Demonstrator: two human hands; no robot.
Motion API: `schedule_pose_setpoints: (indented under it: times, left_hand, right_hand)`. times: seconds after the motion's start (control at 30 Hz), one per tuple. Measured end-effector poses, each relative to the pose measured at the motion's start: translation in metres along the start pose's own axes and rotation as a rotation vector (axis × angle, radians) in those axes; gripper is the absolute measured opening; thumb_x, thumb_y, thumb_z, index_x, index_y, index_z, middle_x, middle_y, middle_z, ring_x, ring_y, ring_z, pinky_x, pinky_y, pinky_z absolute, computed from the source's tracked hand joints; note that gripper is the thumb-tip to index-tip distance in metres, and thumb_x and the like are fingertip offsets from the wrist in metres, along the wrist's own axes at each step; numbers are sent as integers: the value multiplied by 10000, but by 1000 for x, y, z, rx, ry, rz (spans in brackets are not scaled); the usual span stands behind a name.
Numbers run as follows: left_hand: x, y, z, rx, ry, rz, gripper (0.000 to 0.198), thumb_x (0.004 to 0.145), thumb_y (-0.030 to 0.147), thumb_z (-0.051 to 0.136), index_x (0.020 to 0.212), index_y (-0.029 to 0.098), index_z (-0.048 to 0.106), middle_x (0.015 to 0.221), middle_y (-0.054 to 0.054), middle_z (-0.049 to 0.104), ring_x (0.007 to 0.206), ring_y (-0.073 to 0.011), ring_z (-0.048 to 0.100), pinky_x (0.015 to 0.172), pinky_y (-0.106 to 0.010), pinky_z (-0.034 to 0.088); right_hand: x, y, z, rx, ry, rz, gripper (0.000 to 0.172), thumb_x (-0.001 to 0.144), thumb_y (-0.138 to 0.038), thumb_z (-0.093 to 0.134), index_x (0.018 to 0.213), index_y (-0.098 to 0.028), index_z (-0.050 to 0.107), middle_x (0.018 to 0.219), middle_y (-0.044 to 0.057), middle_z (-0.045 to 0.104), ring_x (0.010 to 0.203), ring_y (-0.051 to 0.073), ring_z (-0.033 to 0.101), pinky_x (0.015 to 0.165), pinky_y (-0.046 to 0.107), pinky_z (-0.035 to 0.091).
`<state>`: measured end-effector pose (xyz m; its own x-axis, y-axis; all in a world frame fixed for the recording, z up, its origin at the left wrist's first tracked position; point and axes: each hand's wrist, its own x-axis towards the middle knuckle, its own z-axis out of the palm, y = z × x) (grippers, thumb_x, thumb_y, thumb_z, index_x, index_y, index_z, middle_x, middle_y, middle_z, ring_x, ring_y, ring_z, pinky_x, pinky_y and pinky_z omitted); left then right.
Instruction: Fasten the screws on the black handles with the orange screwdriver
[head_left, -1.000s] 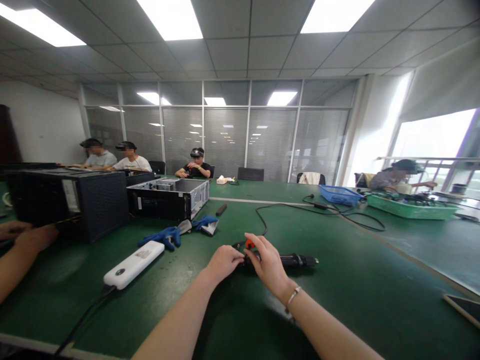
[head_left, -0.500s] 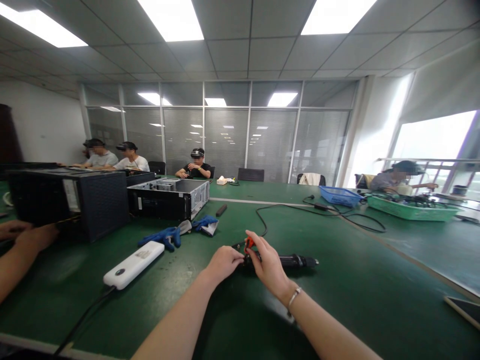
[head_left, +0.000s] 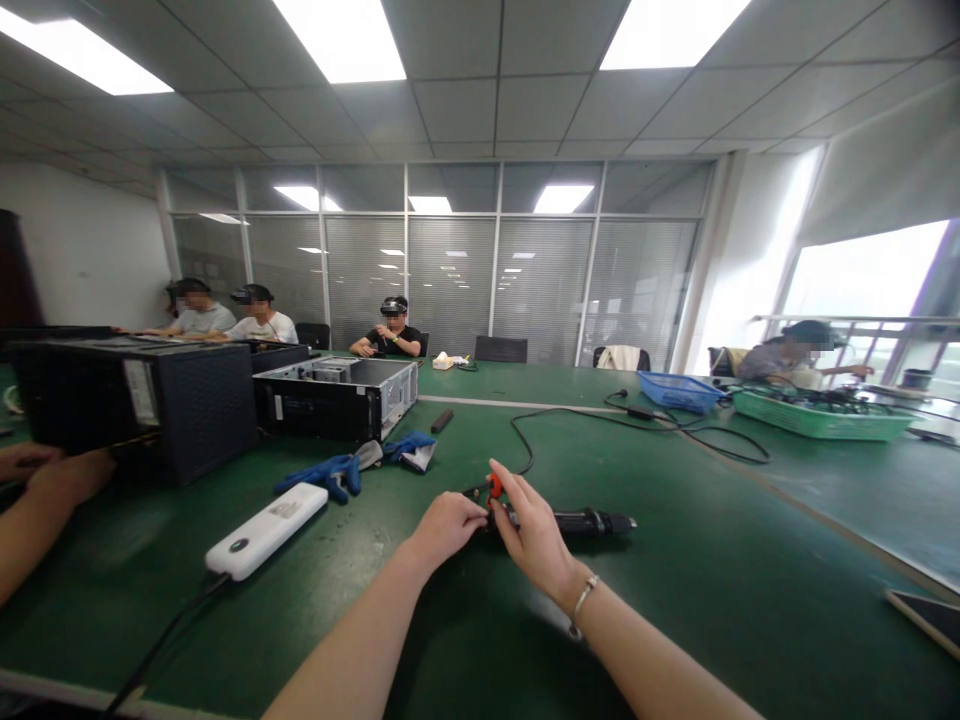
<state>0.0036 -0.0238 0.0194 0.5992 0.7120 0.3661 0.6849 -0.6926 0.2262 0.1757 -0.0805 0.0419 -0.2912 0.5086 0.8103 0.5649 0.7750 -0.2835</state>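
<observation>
A black electric screwdriver (head_left: 585, 521) lies on the green table (head_left: 712, 590), its tip pointing right and its black cable (head_left: 600, 418) running off toward the back. My left hand (head_left: 444, 527) is curled at the tool's left end, fingertips pressed against it. My right hand (head_left: 534, 535) lies over the tool's body, fingers bent around it, and its fingertips pinch a small orange-red part (head_left: 494, 487) at the tool's rear end.
A white power strip (head_left: 267, 530) lies to the left, blue gloves (head_left: 330, 471) behind it, then open computer cases (head_left: 341, 394). Another person's hands (head_left: 52, 470) rest at the far left. Blue and green baskets (head_left: 821, 417) and seated people are further back. A phone (head_left: 926, 620) lies at the right edge.
My right fingers have shifted slightly on the orange-red part, which now sits a little higher. Both hands stay on the screwdriver, which has not moved.
</observation>
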Motion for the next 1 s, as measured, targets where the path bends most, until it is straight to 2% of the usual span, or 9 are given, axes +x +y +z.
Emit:
schedule_pose_setpoints:
  times: [0.17,0.37,0.57,0.73,0.9,1.0]
  left_hand:
    - [0,-2,2,-8,19,1,191,857,223,564,886,216,752,854,-23,742,776,-172,634,728,-229,405]
    - [0,0,0,-24,6,-2,196,859,212,555,872,215,751,832,-20,738,752,-163,628,710,-223,399]
    - [0,1,-1,-20,1,-23,203,861,218,548,858,215,752,846,-20,739,776,-170,636,724,-227,409]
    - [0,1,-1,-32,-3,-1,200,857,209,550,869,212,749,841,-22,741,768,-171,640,717,-228,411]
    - [0,2,-1,-14,-10,-38,216,856,214,538,853,215,754,831,-26,738,778,-179,636,732,-235,421]
    - [0,2,-1,-41,-4,-28,217,860,228,536,886,224,751,870,-24,741,795,-176,637,755,-233,423]
  right_hand:
    - [0,4,3,-29,45,38,455,895,-180,485,1339,-257,421,1051,80,584,917,202,596,815,352,523]
    - [1,-2,3,22,6,-32,500,900,-139,432,1384,-244,361,1123,99,581,987,196,591,863,342,516]
    - [0,3,3,-33,47,-6,430,888,-165,487,1305,-262,457,1058,83,594,929,200,607,819,348,532]
    - [0,2,3,33,9,-30,485,906,-127,413,1372,-248,365,1122,92,589,1004,195,592,871,346,519]
    - [-2,4,5,-31,41,-23,429,878,-166,498,1297,-250,460,1081,91,582,949,208,596,837,364,523]
    - [-2,6,4,-10,62,-4,419,897,-154,461,1303,-257,454,1058,81,594,921,193,606,822,348,529]
